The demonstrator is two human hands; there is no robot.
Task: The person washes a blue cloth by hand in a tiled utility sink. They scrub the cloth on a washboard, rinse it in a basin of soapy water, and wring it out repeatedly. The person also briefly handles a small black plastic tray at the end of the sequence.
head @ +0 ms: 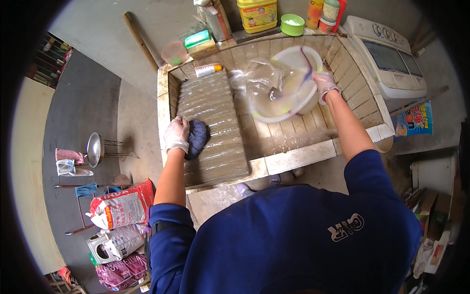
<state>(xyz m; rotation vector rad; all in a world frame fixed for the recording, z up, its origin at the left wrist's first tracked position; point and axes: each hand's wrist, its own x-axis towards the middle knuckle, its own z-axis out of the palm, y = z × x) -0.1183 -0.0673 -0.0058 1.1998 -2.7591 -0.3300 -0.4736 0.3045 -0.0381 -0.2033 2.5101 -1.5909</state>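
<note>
Both hands wear clear plastic gloves. My right hand [325,85] grips the rim of a pale plastic basin [282,112], which is tilted in the tiled sink [293,161] while water pours from its left side. Motion blurs the basin. My left hand [177,133] rests at the left edge of the ridged stone washboard [218,147], against a dark blue wadded cloth [197,137]; whether its fingers grip the cloth is not clear. A scrub brush [208,70] with a white and orange back lies at the washboard's far end.
Along the sink's far ledge stand a clear pink bowl [174,53], a green soap box [197,39], a yellow tub [257,16], a green bowl [292,25] and bottles [314,13]. A washing machine [389,55] stands at the right, filled sacks [123,207] at the lower left.
</note>
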